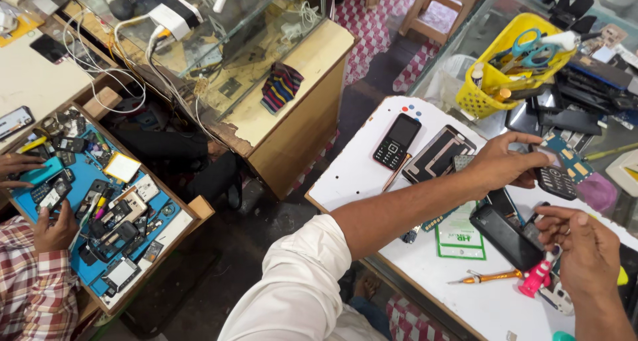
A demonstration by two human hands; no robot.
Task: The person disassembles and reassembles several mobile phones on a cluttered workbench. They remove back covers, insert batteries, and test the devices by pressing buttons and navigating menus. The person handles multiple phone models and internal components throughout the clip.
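My left hand [505, 163], on a white-sleeved arm, reaches across a white work board [359, 171] and grips a black keypad phone front [555, 179] by its edge, lifted off the board. My right hand [583, 248] is lower right, its fingers curled and pinching a small dark part [533, 233] at the end of a black phone body [505, 235] that lies on the board. A pink tool [535, 278] and an orange-handled screwdriver [488, 276] lie just below that hand.
A black keypad phone [396, 140] and an opened phone shell [438, 154] lie on the board. A yellow basket [478, 98] with scissors stands behind. At left, another person's hands [54, 229] work over a blue mat [143, 211] full of phone parts. A glass counter [266, 55] stands between.
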